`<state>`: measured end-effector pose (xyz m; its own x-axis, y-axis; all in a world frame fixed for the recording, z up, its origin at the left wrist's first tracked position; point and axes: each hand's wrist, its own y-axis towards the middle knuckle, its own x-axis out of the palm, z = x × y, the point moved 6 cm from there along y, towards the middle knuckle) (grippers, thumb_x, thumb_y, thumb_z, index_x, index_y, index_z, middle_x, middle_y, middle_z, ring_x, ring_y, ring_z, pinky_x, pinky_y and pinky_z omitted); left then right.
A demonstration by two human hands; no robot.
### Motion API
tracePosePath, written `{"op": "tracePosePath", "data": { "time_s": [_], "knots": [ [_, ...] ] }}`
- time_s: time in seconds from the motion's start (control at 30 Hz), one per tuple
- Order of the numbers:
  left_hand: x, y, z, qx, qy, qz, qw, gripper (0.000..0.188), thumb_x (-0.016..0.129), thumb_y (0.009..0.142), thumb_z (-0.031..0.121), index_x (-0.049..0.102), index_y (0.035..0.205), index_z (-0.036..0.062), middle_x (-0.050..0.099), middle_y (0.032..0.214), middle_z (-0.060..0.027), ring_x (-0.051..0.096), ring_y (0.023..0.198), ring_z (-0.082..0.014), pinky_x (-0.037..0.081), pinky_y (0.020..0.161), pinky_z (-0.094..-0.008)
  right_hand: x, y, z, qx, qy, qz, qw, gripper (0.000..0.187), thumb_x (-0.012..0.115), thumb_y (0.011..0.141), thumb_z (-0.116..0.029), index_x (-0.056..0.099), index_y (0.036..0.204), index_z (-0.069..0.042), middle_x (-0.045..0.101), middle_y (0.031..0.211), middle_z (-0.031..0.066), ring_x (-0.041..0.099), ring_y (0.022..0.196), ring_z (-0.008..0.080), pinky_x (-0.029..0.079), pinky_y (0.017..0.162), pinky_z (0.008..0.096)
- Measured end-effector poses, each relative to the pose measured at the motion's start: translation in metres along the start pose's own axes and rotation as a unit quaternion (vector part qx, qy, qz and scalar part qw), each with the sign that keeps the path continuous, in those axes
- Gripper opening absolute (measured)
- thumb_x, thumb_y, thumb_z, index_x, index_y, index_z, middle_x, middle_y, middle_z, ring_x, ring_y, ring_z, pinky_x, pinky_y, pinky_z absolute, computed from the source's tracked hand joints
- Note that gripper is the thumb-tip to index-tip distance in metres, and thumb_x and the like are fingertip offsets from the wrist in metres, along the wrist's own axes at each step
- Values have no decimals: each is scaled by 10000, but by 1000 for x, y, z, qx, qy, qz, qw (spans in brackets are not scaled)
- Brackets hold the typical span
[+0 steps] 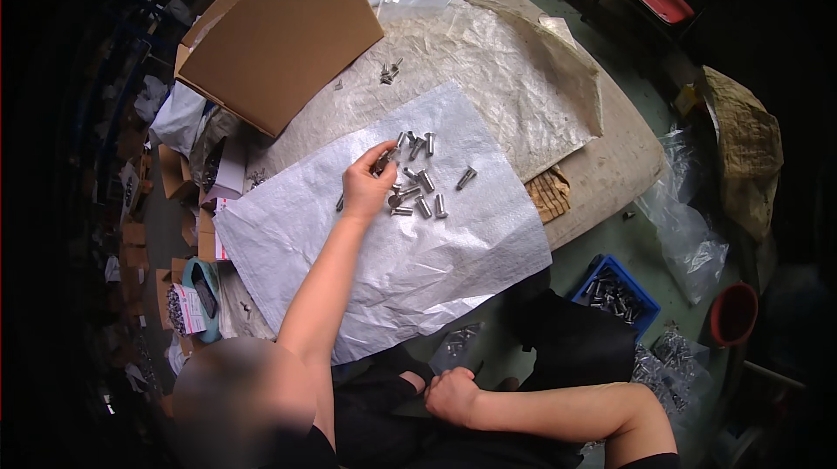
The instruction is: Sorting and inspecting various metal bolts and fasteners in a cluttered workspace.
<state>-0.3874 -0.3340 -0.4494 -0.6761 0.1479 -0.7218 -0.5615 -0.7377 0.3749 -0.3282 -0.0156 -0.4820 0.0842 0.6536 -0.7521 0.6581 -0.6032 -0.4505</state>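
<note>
Several short steel bolts lie scattered on a white woven sheet spread over the table. My left hand reaches out over the sheet to the left edge of the pile and pinches one bolt between thumb and fingers. My right hand rests low on my lap against dark clothing. Its fingers are curled at the lower edge of a small clear plastic bag that holds a few bolts.
An open cardboard box stands at the table's far left, with a few loose bolts beside it. A tan sack sheet covers the far side. On the floor to the right are a blue bin of bolts, a red bucket and clear bags.
</note>
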Motion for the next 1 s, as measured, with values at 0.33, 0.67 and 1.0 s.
{"op": "tracePosePath", "data": {
  "time_s": [0.33,0.67,1.0],
  "knots": [
    [19,-36,-26,-249,-946,23,208,295,548,759,171,403,983,45,459,870,-46,474,690,-95,287,398,-220,5,-1,0,-14,8,17,1000,213,470,761,-157,610,870,-40,598,798,134,592,699,276,421,461,477],
    [24,-41,-23,-278,-910,96,292,191,544,781,265,578,742,81,514,949,-81,469,743,-133,283,391,-204,0,1,1,-17,2,34,999,200,486,740,-161,608,846,-44,602,772,125,597,674,270,422,449,470],
    [-36,-127,62,-270,-872,96,397,223,416,860,314,559,899,148,527,865,-94,467,691,-158,287,341,-219,-80,-9,52,72,181,234,952,233,553,756,-222,478,790,-5,570,704,168,592,678,315,473,582,401]
  ]
}}
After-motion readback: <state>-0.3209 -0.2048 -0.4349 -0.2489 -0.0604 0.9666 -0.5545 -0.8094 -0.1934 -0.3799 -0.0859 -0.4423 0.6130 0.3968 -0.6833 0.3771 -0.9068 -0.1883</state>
